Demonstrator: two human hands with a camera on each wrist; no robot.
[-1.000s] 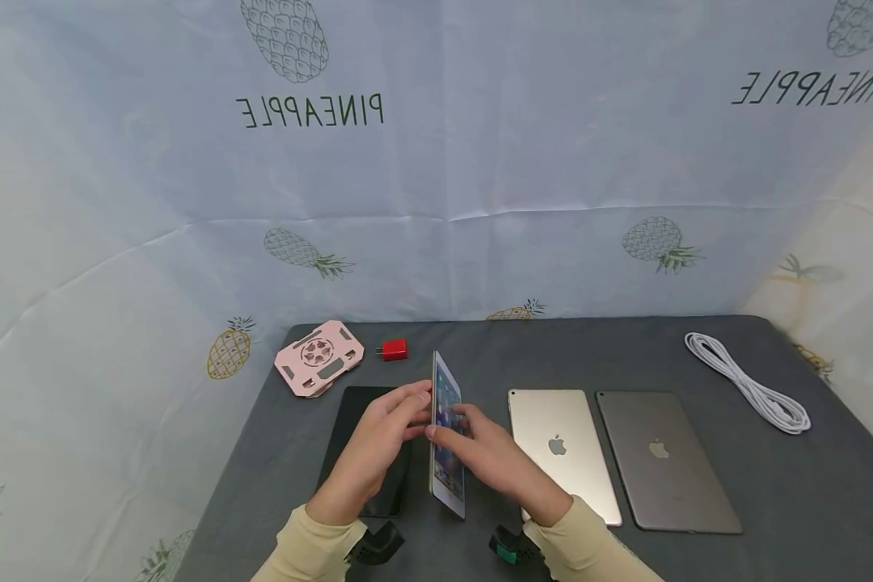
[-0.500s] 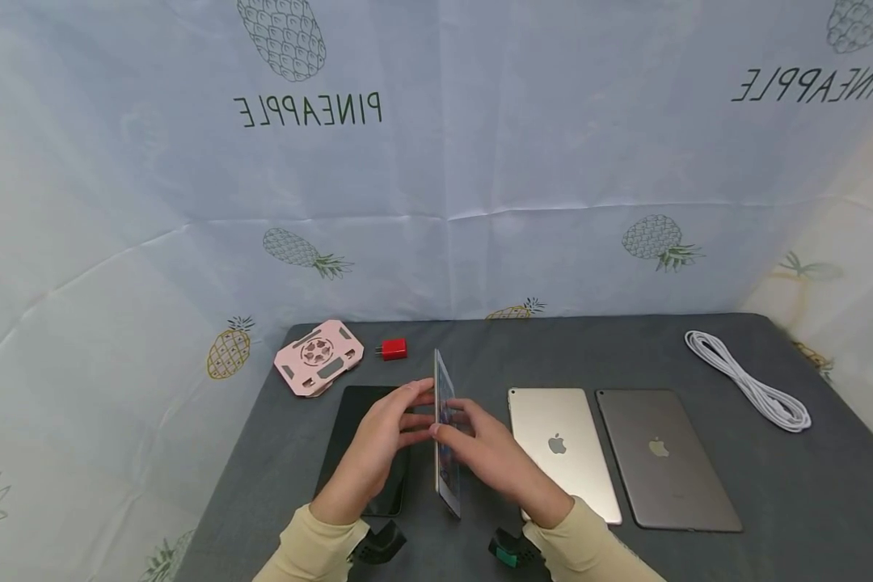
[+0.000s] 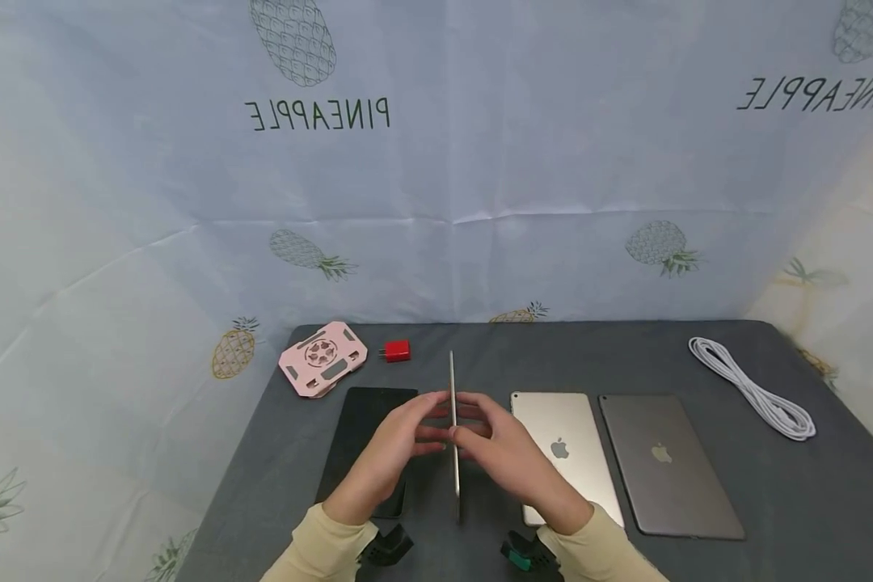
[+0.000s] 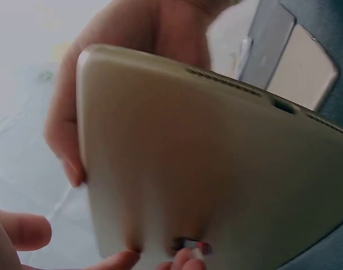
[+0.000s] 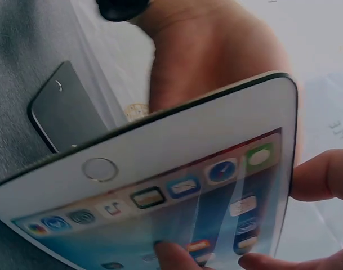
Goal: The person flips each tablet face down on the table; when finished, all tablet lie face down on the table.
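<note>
A gold-backed tablet (image 3: 453, 420) with a white-framed lit screen stands on edge between both hands, seen almost edge-on in the head view. My left hand (image 3: 393, 449) touches its gold back (image 4: 188, 152) with extended fingertips; its thumb (image 4: 27, 230) stays apart. On the screen side, my right hand (image 3: 502, 453) holds the tablet, thumb at the upper edge and fingertips against the screen (image 5: 143, 225). Whether the lower edge rests on the table is hidden. Below the left hand lies a black tablet (image 3: 360, 428); beside the right lies another gold tablet (image 3: 560, 428).
A dark grey tablet (image 3: 665, 477) lies face down at right on the dark table (image 3: 589, 356). Beyond it sits a coiled white cable (image 3: 749, 388). At the back left are a pink slotted stand (image 3: 322, 356) and a red charger plug (image 3: 396, 350).
The held tablet has turned from a partly visible screen to nearly edge-on and shifted slightly right, with both hands following. Other objects lie as before; the head view moved slightly.
</note>
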